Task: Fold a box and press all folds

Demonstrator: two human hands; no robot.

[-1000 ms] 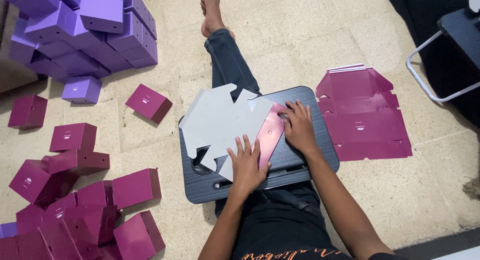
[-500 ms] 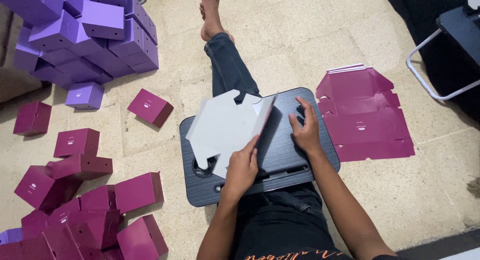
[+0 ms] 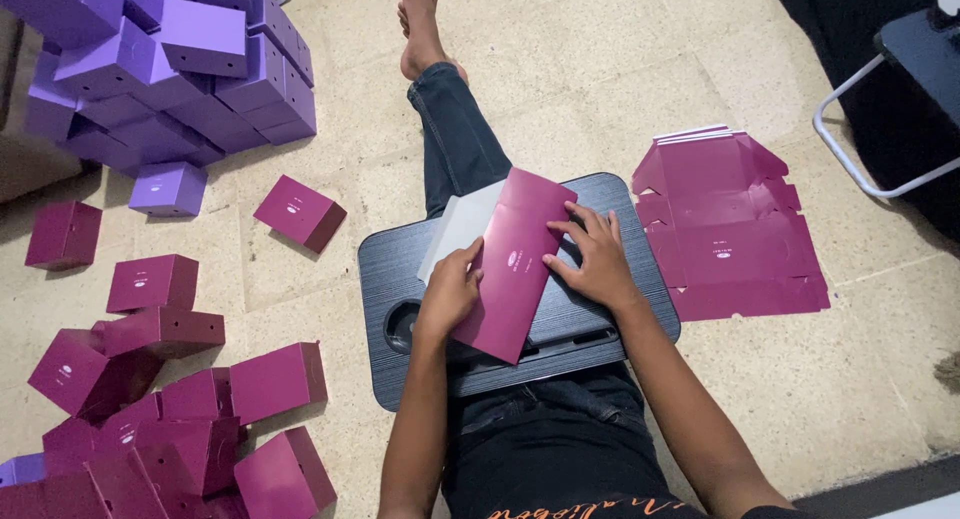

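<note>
A flat maroon cardboard box blank (image 3: 515,264), folded over so its coloured side faces up and a grey inner flap shows at its upper left, lies on the dark lap tray (image 3: 640,279) across my legs. My left hand (image 3: 450,289) grips the blank's left edge. My right hand (image 3: 590,259) presses flat on its right edge, fingers spread.
A stack of unfolded maroon blanks (image 3: 735,229) lies on the floor to the right. Several finished maroon boxes (image 3: 170,399) pile at lower left, one more (image 3: 300,212) near the tray. Purple boxes (image 3: 180,59) are stacked at upper left. A chair leg (image 3: 850,159) stands at right.
The blank lay open with its grey inside up; now it is folded over, maroon side up. Both hands have moved onto its edges.
</note>
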